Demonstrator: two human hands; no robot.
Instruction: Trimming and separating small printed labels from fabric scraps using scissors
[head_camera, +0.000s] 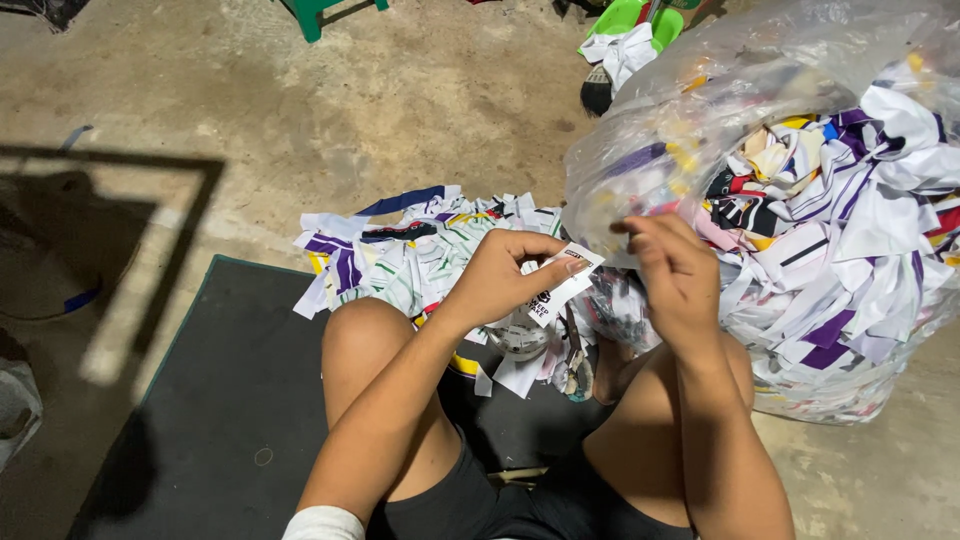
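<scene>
**Handling a small printed slip beside a bag of scraps**

Sitting on a dark mat (220, 420) laid over the concrete floor (400, 100), the person holds both hands up over bare knees. The left hand (500, 275) is closed narrowly, with thumb and fingers pinched on a white slip (562, 285) that carries dark print. The slip sits between the two hands, just in front of the bag.

The right hand (672, 270) is seen from the back with its fingers curled toward the top corner of the slip and the skin of the bag. I cannot tell whether it grips anything.

The clear plastic bag (700, 110) bulges at the person's right, packed with white, purple, yellow and red scraps. A looser pile of scraps (400, 250) of the same kind lies on the floor beyond the knees, part on the mat and part on the concrete.

By the look of it, the step in hand is working on one slip while the pile and the bag wait on either side. The slip is thin and limp, so handling it calls for a light fingertip pinch from both hands.

Further off are a green stool leg (310, 15) and a white cloth (618, 50).
</scene>
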